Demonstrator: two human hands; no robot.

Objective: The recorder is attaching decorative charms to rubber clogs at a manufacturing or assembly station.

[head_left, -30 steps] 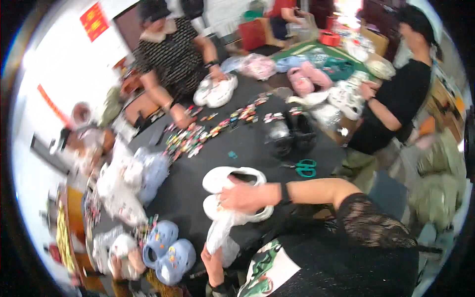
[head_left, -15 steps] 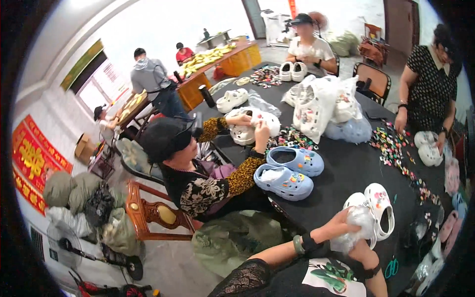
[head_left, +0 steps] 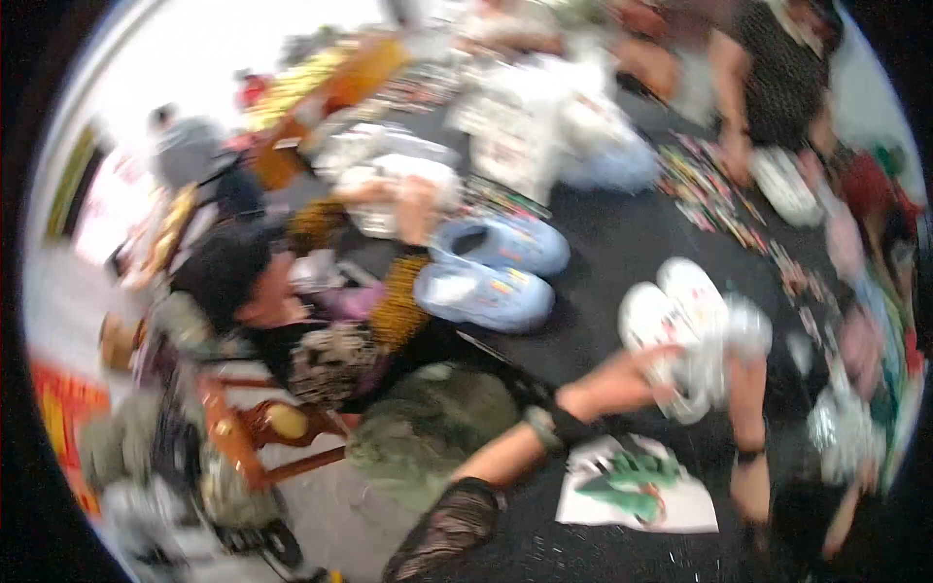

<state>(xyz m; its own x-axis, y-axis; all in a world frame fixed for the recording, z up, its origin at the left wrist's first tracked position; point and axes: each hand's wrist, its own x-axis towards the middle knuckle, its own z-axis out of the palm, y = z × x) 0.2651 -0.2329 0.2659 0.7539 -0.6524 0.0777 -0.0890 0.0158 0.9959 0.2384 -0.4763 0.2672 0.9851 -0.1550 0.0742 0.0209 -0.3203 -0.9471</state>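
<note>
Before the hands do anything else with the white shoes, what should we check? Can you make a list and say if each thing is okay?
1. White clogs lying together on the black table: ok.
2. Left hand touching the clogs: ok, it meets their near edge.
3. Right hand at the clear plastic bag by the clogs: ok, though blur hides the fingers.
4. Firm hold on the bag: cannot tell, too blurred.
5. Blue clogs apart from the white pair: ok.
6. Small charms lying close to the white pair: not ok.
</note>
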